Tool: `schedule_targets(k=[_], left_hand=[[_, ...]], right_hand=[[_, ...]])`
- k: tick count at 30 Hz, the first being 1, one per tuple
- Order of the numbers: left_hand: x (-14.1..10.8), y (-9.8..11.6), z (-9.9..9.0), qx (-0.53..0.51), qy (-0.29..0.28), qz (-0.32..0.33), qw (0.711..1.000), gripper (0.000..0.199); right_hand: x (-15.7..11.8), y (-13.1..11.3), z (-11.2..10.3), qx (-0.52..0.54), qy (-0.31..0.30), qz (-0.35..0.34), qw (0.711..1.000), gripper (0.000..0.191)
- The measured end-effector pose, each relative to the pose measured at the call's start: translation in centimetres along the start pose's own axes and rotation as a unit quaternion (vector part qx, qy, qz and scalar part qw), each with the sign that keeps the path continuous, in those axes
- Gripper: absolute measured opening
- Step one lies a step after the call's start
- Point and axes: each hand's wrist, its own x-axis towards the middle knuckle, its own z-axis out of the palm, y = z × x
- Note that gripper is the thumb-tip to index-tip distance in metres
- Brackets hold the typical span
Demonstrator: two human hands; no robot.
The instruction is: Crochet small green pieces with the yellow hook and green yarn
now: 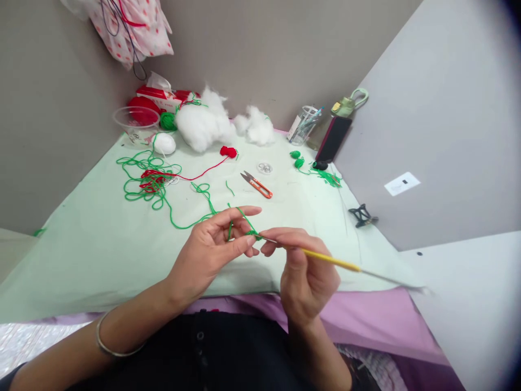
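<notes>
we hold the green yarn [211, 206] in our left hand [211, 247], its fingers [240, 213] closed on the strand, which loops over the index finger and trails back across the pale green cloth [81, 255] on the bench to a loose tangle near the far left. our right hand [303, 271] has its fingers [280, 239] pinched on a yellow crochet hook [325, 258], the tip meeting the yarn right between both hands, the handle pointing out to the right. further back on the cloth lie orange scissors [256, 184], a red thread [199, 175] with a small red piece, white stuffing [205, 122], a clear plastic bowl [136, 122] and some small green balls [297, 159]. a phone [334, 138] and a green bottle [345, 106] lean against the grey wall on the right. a metal bangle [106, 339] sits on our left wrist.
</notes>
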Motion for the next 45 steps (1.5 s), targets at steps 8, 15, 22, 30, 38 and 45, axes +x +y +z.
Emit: schedule_targets(k=[8, 15, 22, 30, 38, 45], left_hand=[[-0.1, 0.7, 0.2, 0.030, 0.000, 0.020, 0.999, 0.032], [0.1, 0.5, -0.1, 0.077, 0.004, 0.028, 0.997, 0.035], [-0.1, 0.3, -0.1, 0.152, 0.032, 0.084, 0.984, 0.031], [-0.6, -0.4, 0.5, 0.083, 0.045, 0.053, 0.994, 0.040], [0.4, 0.4, 0.1, -0.166, -0.035, -0.124, 0.978, 0.031], [0.0, -0.2, 0.4, -0.117, -0.053, -0.075, 0.989, 0.031]], right_hand=[[0.1, -0.1, 0.2, 0.052, 0.020, 0.046, 0.997, 0.023], [0.0, 0.0, 0.1, 0.028, 0.010, 0.035, 0.999, 0.024], [-0.2, 0.1, -0.3, -0.053, -0.037, -0.049, 0.997, 0.029], [-1.3, 1.4, 0.1, -0.289, -0.059, -0.213, 0.932, 0.033], [-0.5, 1.3, 0.0, -0.024, 0.051, -0.031, 0.998, 0.026], [-0.1, 1.4, 0.3, 0.132, 0.020, 0.105, 0.986, 0.018]])
